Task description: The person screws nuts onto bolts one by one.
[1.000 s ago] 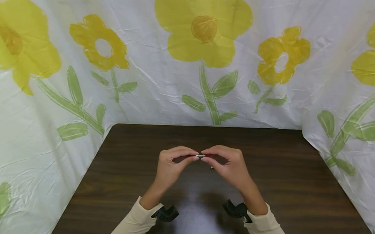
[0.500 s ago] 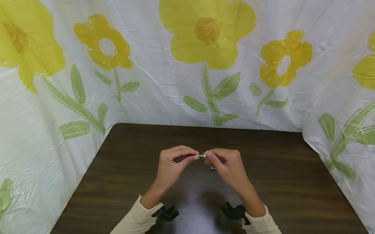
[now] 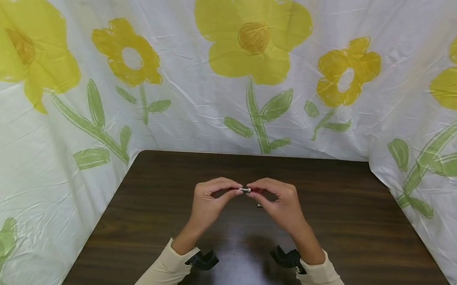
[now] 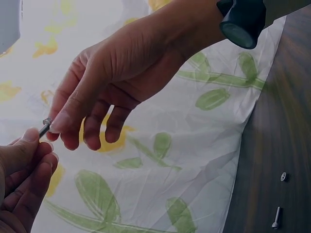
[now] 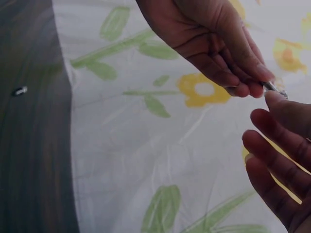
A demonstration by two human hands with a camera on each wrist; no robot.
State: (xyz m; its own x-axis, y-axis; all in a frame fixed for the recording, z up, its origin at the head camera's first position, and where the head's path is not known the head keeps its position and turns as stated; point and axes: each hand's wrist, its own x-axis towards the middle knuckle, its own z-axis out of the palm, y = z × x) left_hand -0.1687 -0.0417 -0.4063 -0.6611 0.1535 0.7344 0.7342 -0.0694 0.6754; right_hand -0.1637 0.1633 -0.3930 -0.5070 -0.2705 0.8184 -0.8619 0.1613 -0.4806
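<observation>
A small silver bolt (image 3: 244, 189) lies level between both hands, above the table. My left hand (image 3: 208, 201) pinches its shank between thumb and fingertip. At the other end is a wider silver piece; whether it is a nut or the bolt's head is too small to tell. My right hand (image 3: 281, 204) pinches this end with thumb and index fingertips. In the left wrist view a loose screw (image 4: 277, 217) and a small round nut-like piece (image 4: 284, 176) lie on the table. In the head view, my right hand partly hides a small metal piece (image 3: 259, 206) below it.
The dark wooden table (image 3: 151, 241) reaches back to a white curtain (image 3: 191, 128) printed with yellow flowers. The curtain also hangs along both sides. Black wrist cameras sit on both forearms, one of them the left camera (image 3: 203, 259).
My right thumb and index finger rolled across the bolt's wide end and then back to either side of it. My left hand stayed almost still. The view shifted slightly.
</observation>
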